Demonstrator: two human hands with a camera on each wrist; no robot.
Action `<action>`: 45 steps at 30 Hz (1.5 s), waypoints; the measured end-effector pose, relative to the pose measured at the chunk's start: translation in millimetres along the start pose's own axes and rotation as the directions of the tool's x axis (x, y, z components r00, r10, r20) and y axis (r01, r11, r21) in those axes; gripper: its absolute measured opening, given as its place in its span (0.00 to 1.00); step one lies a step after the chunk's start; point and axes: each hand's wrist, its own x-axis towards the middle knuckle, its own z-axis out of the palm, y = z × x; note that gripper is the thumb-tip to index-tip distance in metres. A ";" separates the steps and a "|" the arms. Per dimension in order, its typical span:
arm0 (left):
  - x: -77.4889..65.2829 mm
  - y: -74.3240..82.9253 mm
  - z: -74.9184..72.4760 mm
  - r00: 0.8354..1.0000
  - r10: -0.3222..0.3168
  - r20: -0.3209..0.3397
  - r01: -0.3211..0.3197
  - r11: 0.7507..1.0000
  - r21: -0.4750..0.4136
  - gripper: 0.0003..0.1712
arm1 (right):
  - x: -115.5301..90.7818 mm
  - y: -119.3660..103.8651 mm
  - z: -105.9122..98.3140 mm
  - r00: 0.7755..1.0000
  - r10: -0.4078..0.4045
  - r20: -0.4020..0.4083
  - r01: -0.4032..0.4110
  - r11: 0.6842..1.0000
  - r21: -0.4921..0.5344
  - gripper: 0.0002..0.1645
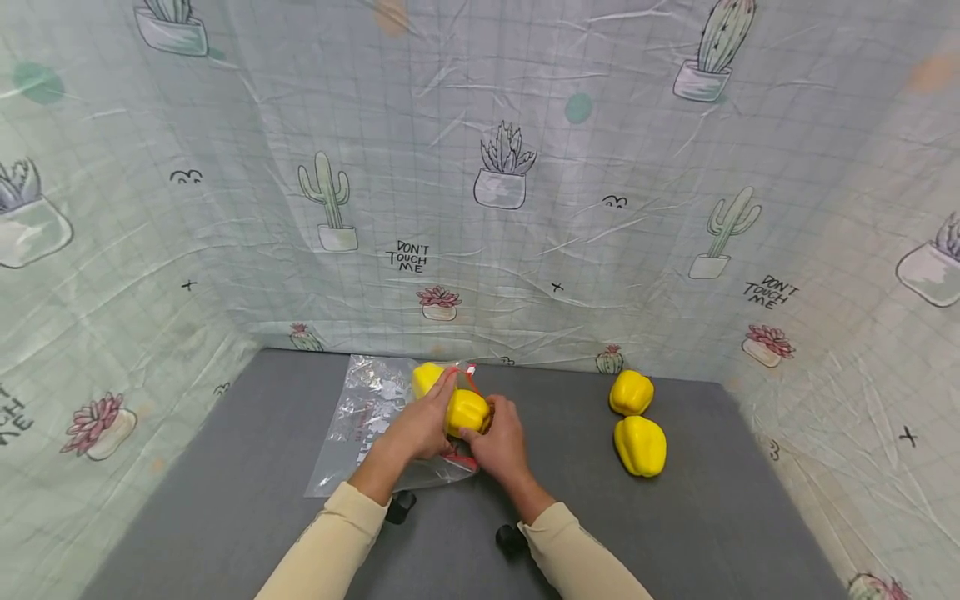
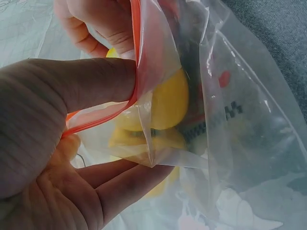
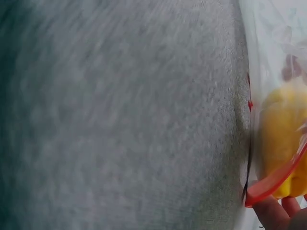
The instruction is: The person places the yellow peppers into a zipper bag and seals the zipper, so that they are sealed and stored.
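A clear zip bag [image 1: 341, 450] with a red zip strip [image 2: 136, 52] lies under and around my hands in the head view. One yellow bell pepper [image 1: 425, 379] is inside it, toward the back. My left hand [image 1: 426, 423] holds the bag's mouth; its thumb [image 2: 103, 81] presses on the red strip and its other fingers reach below the plastic. My right hand [image 1: 501, 440] grips a second yellow bell pepper [image 1: 467, 412] at the mouth. Through the plastic, yellow pepper [image 3: 280, 136] also shows in the right wrist view.
Two more yellow bell peppers [image 1: 640, 446] [image 1: 632, 392] stand on the grey table [image 1: 570, 500] to the right, one behind the other. A cactus-print sheet [image 1: 525, 275] closes off the back and both sides. Black straps [image 1: 512, 542] sit by both wrists.
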 end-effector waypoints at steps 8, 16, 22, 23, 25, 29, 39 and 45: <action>-2.2 -0.5 -0.3 1.000 0.002 -0.006 -0.002 1.000 0.020 0.68 | 0.6 -6.1 1.5 0.999 0.019 -0.044 -0.020 1.000 -0.021 0.33; -1.2 0.8 -1.9 1.000 -0.012 -0.005 0.012 0.999 0.043 0.68 | 1.6 -7.1 -1.2 1.000 -0.004 0.001 0.004 0.996 -0.091 0.22; 1.7 4.4 -3.2 1.000 -0.010 0.014 0.009 0.997 0.083 0.67 | 2.7 -4.3 -2.2 0.999 -0.045 0.019 0.046 0.992 -0.119 0.19; 1.8 5.0 -3.7 1.000 -0.011 0.018 0.009 0.996 0.087 0.67 | 2.8 -4.1 -2.0 0.999 -0.049 0.024 0.052 0.991 -0.123 0.19; 2.2 5.5 -4.6 1.000 -0.008 0.020 0.007 0.995 0.096 0.67 | 3.1 -4.2 -1.7 0.998 -0.059 0.037 0.064 0.989 -0.132 0.19; 2.9 5.2 -8.2 1.000 -0.013 0.022 0.011 0.996 0.084 0.67 | 3.2 -5.7 -2.7 0.995 -0.072 0.072 0.082 0.986 -0.147 0.22; -0.8 0.5 -14.4 1.000 0.001 0.009 -0.001 0.996 0.084 0.64 | 9.5 -12.5 -6.6 0.978 -0.104 0.181 0.123 0.988 -0.095 0.23; -2.4 0.6 -10.9 1.000 0.015 0.001 -0.015 0.999 0.050 0.68 | 15.9 -5.4 -0.3 0.980 -0.119 0.161 0.104 0.990 0.098 0.11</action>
